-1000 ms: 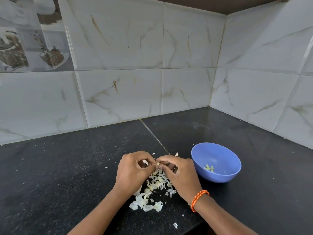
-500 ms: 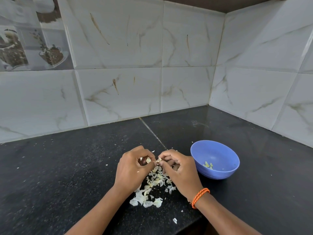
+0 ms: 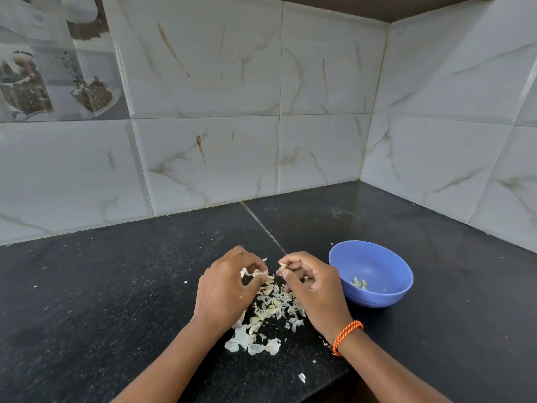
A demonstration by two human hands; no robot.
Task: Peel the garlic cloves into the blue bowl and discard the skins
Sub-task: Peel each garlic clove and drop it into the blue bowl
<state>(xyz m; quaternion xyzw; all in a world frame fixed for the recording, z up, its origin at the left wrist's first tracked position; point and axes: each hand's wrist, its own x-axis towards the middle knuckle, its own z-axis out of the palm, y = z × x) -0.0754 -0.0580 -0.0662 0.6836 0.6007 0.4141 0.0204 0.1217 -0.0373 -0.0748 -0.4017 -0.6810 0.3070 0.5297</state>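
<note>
Head view: the garlic clove (image 3: 283, 266) sits pinched in the fingertips of the right hand (image 3: 315, 289), just left of the blue bowl (image 3: 374, 298) and above the heap of skins (image 3: 268, 312) on the dark tabletop (image 3: 116, 286). The left hand (image 3: 225, 289) has its fingers curled around a strip of skin (image 3: 258, 274). Only a few peeled cloves (image 3: 359, 283) lie in the bowl, and the skins are not yet discarded, so the task looks unfinished. Compared with half a second ago, the hands have drawn apart, and the skin strip has come away from the clove.
</note>
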